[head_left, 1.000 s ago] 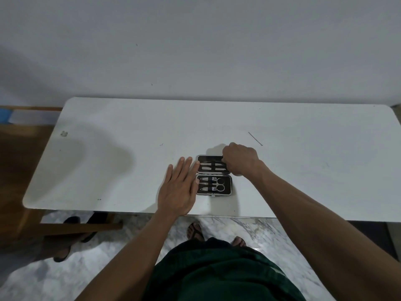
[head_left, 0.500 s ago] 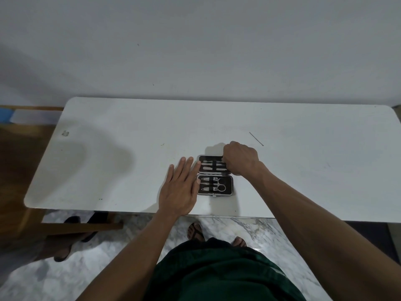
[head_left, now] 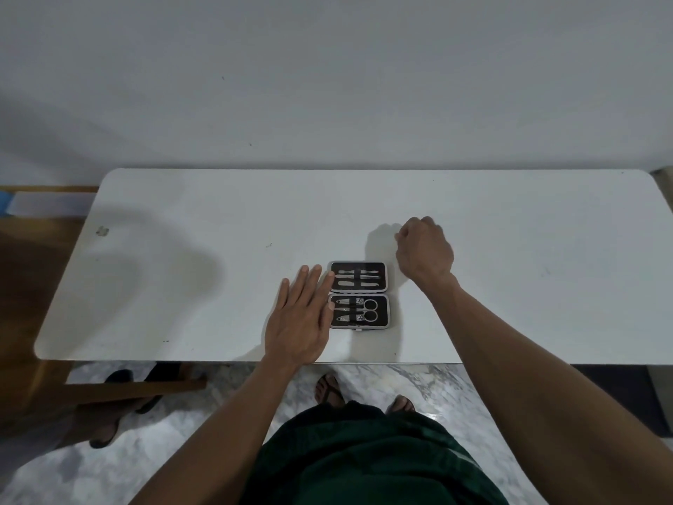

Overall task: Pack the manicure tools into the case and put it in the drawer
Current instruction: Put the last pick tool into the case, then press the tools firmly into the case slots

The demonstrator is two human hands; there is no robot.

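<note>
The black manicure case (head_left: 358, 294) lies open flat near the table's front edge. Its far half holds several slim metal tools. The near half holds two clippers and small scissors (head_left: 368, 310). My left hand (head_left: 300, 318) rests flat on the table with fingers spread, the fingertips touching the case's left edge. My right hand (head_left: 424, 249) is behind and to the right of the case. Its fingers are curled down onto the tabletop, and whatever lies under them is hidden.
The white table (head_left: 182, 286) stands against a plain wall, its front edge just below my left hand. A small scrap (head_left: 102, 231) lies at its far left. Wooden furniture (head_left: 134, 388) and sandals (head_left: 120, 377) are on the marble floor to the left.
My right hand left the case's far half and moved back and right, onto the spot where a thin metal stick lay; the stick is no longer visible. My left hand stayed put.
</note>
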